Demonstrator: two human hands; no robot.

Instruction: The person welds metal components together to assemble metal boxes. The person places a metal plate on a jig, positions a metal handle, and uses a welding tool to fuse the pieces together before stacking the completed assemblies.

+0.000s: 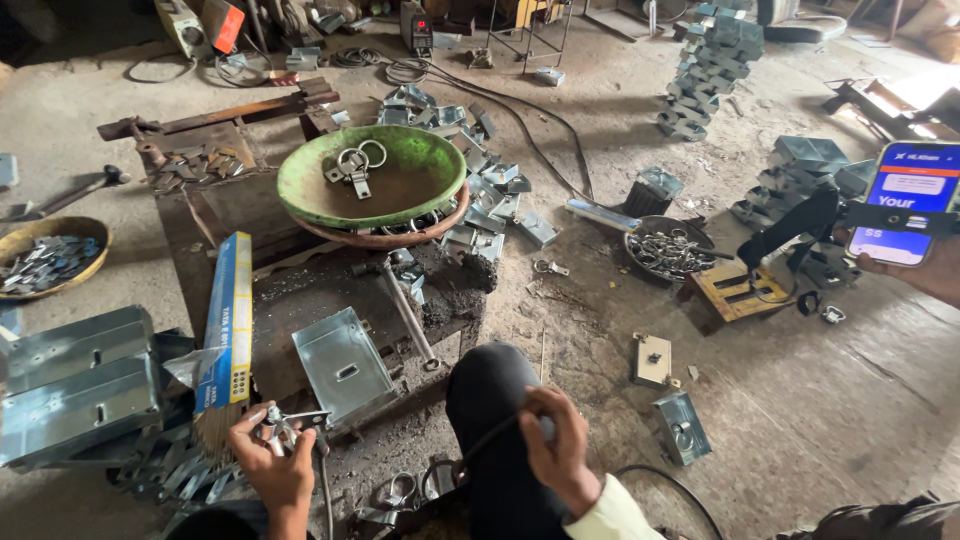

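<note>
While left hand (272,465) pinches clamp (283,428), right hand (556,440) grips cable (480,440).

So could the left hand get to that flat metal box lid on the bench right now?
Probably yes: the metal box lid lies just ahead of the left hand with nothing between, though that hand is gripping a small metal clamp.

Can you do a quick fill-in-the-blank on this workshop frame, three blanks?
1. The left hand holds a small metal ____ fitting.
2. The green bowl holds metal rings and sits on the ____ workbench.
3. The right hand grips a dark ____ that runs past the knee.

Missing words: clamp; dark; cable
</note>
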